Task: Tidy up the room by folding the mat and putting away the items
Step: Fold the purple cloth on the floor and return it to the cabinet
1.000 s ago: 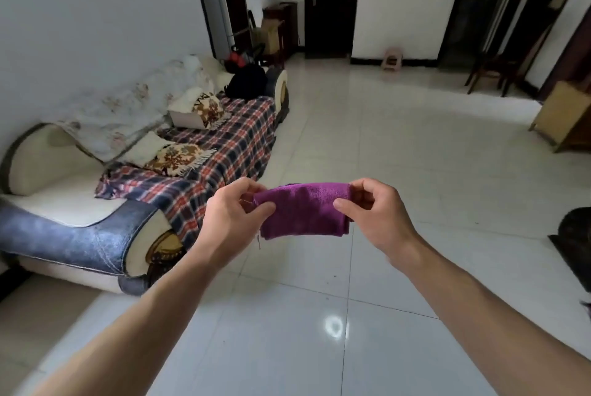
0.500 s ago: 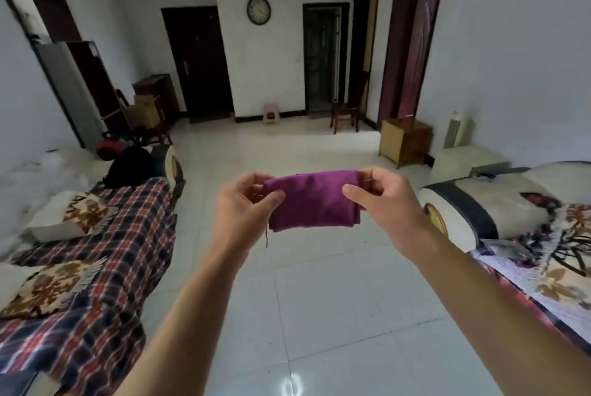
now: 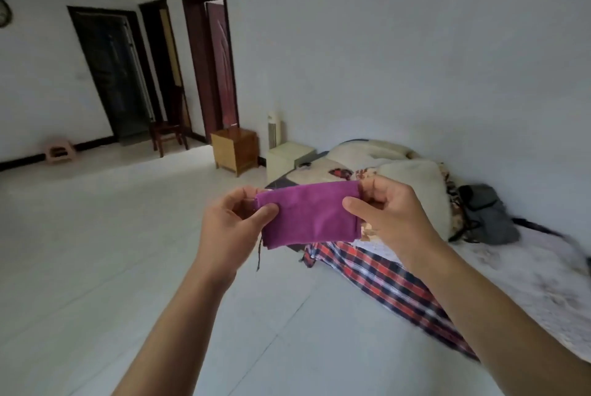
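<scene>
Walls (image 3: 415, 43) white, floor (image 3: 128, 267) pale tile. Beyond the grip, to its left: dark doorways (image 3: 112, 75), chair (image 3: 168, 133), stool (image 3: 59, 151), wooden cabinet (image 3: 235, 147). Right of the grip: sofa (image 3: 527, 283) with plaid cover (image 3: 393, 274), grey bag (image 3: 486, 213) lying on it.

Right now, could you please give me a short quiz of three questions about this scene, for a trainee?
1. True or false: the left hand and the right hand both pinch the purple cloth.
2. What lies by the wall, beyond the right hand? A) grey backpack B) red bucket C) laptop
3. Fill in: a loose thread hangs below the cloth near the ____ hand.
Key: 1 true; 2 A; 3 left.
</scene>
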Tool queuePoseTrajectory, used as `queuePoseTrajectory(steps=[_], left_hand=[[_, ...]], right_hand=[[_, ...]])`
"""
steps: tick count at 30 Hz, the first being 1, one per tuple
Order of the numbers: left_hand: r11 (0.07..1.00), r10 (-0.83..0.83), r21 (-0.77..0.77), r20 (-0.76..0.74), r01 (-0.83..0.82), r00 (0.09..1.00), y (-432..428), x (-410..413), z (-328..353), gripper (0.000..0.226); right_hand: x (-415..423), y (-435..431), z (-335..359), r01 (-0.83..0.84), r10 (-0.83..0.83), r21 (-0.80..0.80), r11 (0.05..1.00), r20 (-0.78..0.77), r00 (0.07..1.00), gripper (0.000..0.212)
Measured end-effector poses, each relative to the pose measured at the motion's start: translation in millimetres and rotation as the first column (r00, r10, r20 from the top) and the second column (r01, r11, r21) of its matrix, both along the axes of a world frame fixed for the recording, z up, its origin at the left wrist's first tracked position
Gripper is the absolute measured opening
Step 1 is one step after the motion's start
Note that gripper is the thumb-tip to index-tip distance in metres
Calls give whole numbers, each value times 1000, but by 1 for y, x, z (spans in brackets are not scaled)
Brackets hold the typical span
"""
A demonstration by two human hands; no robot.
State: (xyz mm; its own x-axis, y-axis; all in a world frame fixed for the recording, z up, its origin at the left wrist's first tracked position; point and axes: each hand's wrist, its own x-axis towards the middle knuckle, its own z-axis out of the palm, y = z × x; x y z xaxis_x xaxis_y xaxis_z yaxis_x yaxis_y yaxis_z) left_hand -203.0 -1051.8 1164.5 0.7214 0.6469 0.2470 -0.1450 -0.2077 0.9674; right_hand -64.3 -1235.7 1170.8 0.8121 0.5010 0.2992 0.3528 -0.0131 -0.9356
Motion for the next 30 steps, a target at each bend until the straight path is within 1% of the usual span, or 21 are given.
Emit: queuePoseTrajectory(steps=[4,7,12,16,19,21,26,30], left_hand=[[987,-163,4,-31,164,986,-45,65,4,6],[961,-275,10,-55,276,960,-84,113,10,4],[928,-369,63,-3,368,929,-158,187,22,5],[896,-436,99,10,433,900,-221,239,29,5],[875,-475,119,26,469,880,-262,274,33,11],[852,-511,143,28,503,859,-292,298,32,11],[769,-630,153,9,621,777,-367,352,20,18],[671,-735,135,-9,729,678,-421,397,8,15]], right_hand=[[32,-66,0,181,-181,4,983,-13,983,12],[58,-116,4,287,-287,42,957,-19,958,13],[104,-198,17,404,-404,56,913,-19,915,12],[141,-265,23,484,-485,76,872,-3,874,12],[162,-310,24,530,-532,100,842,-3,847,13],[172,-342,22,560,-562,112,821,-12,827,12],[190,-415,6,676,-675,126,726,-56,736,11],[203,-463,-4,766,-763,103,634,-73,642,11]])
